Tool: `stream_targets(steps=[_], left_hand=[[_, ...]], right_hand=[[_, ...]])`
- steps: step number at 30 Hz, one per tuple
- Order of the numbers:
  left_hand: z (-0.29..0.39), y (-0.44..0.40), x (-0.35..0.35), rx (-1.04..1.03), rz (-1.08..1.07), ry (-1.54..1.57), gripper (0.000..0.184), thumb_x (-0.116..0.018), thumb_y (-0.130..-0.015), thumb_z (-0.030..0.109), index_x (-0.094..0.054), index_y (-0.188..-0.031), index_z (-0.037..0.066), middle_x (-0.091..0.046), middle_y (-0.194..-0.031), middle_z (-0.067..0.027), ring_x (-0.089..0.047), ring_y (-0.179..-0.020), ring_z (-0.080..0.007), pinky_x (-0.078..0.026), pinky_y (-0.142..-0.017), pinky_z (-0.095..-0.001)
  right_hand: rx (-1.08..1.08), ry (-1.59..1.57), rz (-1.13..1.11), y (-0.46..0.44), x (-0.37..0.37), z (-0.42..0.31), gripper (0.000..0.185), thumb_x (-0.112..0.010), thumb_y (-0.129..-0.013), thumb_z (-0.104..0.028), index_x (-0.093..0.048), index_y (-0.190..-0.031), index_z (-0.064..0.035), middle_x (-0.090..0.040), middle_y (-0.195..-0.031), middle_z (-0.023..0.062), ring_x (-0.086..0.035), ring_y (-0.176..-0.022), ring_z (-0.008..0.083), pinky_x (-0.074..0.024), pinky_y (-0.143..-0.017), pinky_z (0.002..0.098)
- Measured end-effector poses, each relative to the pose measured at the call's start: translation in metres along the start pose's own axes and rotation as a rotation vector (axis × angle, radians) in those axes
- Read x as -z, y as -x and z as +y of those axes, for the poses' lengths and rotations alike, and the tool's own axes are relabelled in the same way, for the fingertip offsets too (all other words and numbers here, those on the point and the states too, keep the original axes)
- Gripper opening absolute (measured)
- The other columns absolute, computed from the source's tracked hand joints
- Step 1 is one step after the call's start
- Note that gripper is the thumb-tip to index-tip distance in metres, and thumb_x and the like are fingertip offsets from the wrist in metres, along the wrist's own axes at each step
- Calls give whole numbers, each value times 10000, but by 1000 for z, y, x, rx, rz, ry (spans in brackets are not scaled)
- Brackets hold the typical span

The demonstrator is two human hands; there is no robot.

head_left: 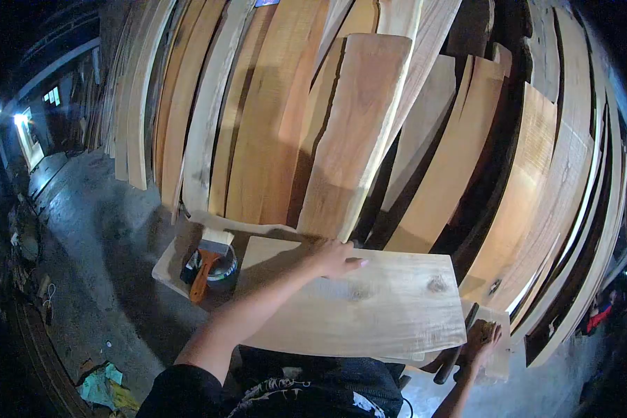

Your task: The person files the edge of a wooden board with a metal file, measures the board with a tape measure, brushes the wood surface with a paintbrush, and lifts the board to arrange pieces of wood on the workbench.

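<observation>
A pale wooden board (pixel 390 299) with a knot near its right end lies flat in front of me. My left hand (pixel 333 259) grips its far edge, thumb on the top face and the other fingers partly hidden over the edge. Low on the right, my right hand (pixel 483 343) is curled at a small wooden surface (pixel 498 355); what its fingers close on is too dark to make out. Between that hand and the board's right end lies a dark stick-like tool (pixel 455 346). Left of the board, a wide brush with an orange handle (pixel 202 275) rests across a round container (pixel 224 267).
Many tall planks (pixel 359 132) lean in a row behind the work surface (pixel 167 263), close to the board's far edge. Grey concrete floor (pixel 111 244) stretches to the left, with a crumpled green and yellow wrapper (pixel 104 386) on it. A bright light (pixel 22 120) shines far left.
</observation>
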State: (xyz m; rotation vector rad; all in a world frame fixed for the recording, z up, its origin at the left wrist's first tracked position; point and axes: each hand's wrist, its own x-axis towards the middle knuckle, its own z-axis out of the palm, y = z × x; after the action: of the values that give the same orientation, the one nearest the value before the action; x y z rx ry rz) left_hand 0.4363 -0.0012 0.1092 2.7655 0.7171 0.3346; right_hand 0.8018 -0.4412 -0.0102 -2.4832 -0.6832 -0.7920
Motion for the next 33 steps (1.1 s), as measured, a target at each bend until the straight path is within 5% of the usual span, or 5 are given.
stream_targets(steps=[10,23,28,31,33], left_hand=[[5,3,12,27,-69,36,784,-423,-900,718,-630,-1162,9,-679,-973,-305,-674,-963,-425,-517,-878,-528],[10,1,21,122,-166,15,783,-402,-921,692,-581,-1198,-18,-620,-1173,-306,-599,-1112,-439,-471,-952,-514],[5,-6,15,135,-196,-15,772,-415,-924,677,-578,-1214,-19,-623,-1161,-311,-599,-1114,-437,-466,-960,-509],[3,-4,7,90,-4,28,764,-488,-889,663,-648,-1059,-65,-675,-901,-317,-671,-918,-448,-493,-891,-534],[15,-1,25,152,-159,55,771,-452,-907,675,-610,-1151,-40,-645,-1069,-310,-629,-1042,-434,-480,-927,-511]], right_hand=[[-25,-14,0,1,-8,9,599,-663,-865,-255,-494,-1381,-3,-457,-1439,253,-371,-1363,448,-312,-1136,526],[44,-144,96,-13,-15,-7,706,-683,-837,-189,-377,-1466,-91,-223,-1550,297,-293,-1403,479,-309,-1136,516],[59,-111,145,-11,-25,6,669,-679,-848,-233,-411,-1448,-106,-256,-1526,311,-307,-1386,491,-319,-1123,526],[91,-125,220,-8,-27,9,615,-670,-857,-249,-465,-1407,-64,-325,-1485,331,-345,-1360,495,-326,-1113,519],[-33,-100,149,-10,-12,-7,580,-660,-867,-274,-490,-1376,-53,-350,-1477,314,-357,-1356,482,-329,-1111,515]])
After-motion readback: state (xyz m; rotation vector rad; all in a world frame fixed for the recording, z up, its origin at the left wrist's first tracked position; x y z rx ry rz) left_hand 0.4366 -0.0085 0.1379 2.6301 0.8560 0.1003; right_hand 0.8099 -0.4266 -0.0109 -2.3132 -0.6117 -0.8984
